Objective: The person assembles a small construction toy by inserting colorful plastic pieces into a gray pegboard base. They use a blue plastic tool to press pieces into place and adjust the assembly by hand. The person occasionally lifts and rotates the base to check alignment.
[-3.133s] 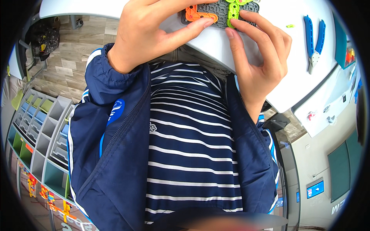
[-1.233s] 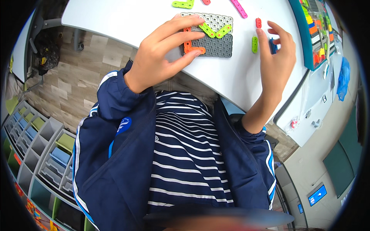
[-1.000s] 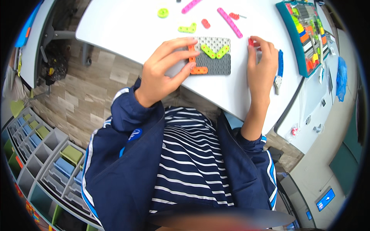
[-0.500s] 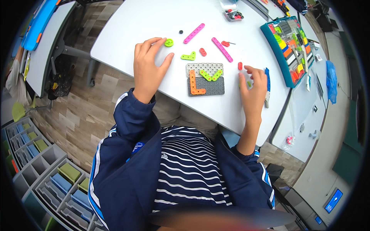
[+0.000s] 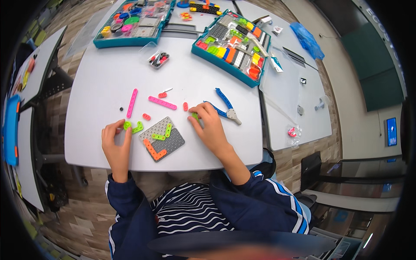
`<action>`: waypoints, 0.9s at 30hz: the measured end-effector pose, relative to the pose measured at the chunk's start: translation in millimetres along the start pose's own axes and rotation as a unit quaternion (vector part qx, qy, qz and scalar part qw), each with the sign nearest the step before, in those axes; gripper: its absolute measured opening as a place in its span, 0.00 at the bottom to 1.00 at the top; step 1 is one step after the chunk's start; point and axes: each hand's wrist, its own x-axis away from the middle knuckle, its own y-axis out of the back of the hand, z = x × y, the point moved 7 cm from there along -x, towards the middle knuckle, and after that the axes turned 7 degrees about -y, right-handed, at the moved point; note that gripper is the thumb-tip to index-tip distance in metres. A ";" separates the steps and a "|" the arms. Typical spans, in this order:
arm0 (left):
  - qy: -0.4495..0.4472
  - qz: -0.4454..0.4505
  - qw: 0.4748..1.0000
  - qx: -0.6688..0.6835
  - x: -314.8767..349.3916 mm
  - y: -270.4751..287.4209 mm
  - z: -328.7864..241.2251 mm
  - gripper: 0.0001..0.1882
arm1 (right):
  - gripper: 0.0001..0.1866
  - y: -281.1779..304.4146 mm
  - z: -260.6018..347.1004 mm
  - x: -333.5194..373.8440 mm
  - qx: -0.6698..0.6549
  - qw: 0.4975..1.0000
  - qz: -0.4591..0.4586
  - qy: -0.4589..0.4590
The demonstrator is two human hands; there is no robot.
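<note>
My left hand is at the table's near left, with thumb and index finger closed at the rim of a round green wheel. Beside it lies a small green angled piece. A grey perforated plate rests between my hands, bearing an orange L-shaped beam and a green angled beam. My right hand is curved low over the table, thumb and index apart around a small green piece, partly hidden. A red short link sits just beyond its fingertips.
Two pink beams lie beyond the plate. Blue-handled pliers are right of my right hand. A small clear box stands farther back. Teal parts cases line the far side.
The view has turned, showing more of the far table. My left thumb and index have drawn in onto the green wheel. My right hand stays around the small green piece.
</note>
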 end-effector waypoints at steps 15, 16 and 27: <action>0.013 0.009 1.000 -0.025 -3.6 -5.3 -1.9 0.15 | 0.06 171.7 -28.8 -38.3 0.177 0.961 -0.212 0.025; 0.009 0.011 0.999 -0.029 -3.9 -5.3 -2.1 0.15 | 0.06 190.1 -37.0 -50.7 0.196 0.956 -0.216 0.023; 0.038 0.020 0.999 -0.014 -6.7 -6.5 1.6 0.14 | 0.11 261.7 -171.2 -337.5 0.279 0.951 -0.127 0.020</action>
